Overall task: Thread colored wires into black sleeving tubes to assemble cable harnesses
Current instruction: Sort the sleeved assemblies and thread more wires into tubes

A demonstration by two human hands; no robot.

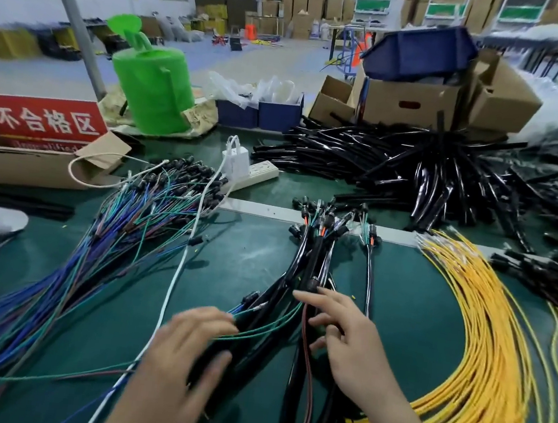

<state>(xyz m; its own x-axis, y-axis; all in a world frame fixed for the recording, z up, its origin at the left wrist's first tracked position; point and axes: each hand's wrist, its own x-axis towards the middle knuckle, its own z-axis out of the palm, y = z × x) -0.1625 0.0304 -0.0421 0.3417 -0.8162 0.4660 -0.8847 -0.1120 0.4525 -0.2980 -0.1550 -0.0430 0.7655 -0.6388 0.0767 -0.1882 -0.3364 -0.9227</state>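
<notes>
Your left hand (187, 350) curls round a black sleeving tube (206, 362), thumb under, fingers over the top. Thin green wires (258, 326) come out just past your fingertips. Your right hand (347, 339) lies on the harness bundle (314, 259) with the index finger stretched out and the other fingers half bent. Motion blur, so cannot tell whether it pinches anything.

The bundle is glossy black tubes with small round black connectors at the far end. It lies mid tabletop (248, 263), running away from you on the dull green mat.

To the left is a fan of loose thin wires (124, 229), blue, green and dark red, also tipped with black connectors. A white cable (178, 269) runs across them to a white power strip (257, 173).

To the right is a thick curved sheaf of yellow wires (486, 319) with bare metal tips at the far end. Behind is a big heap of shiny black cut tubes (412, 170), straight and slightly bent.

Far left is a cardboard box (17, 163) with a red sign, and near it a green wrapped roll (153, 88). At the back, a dark blue bin (421, 54) sits on open cardboard cartons.
</notes>
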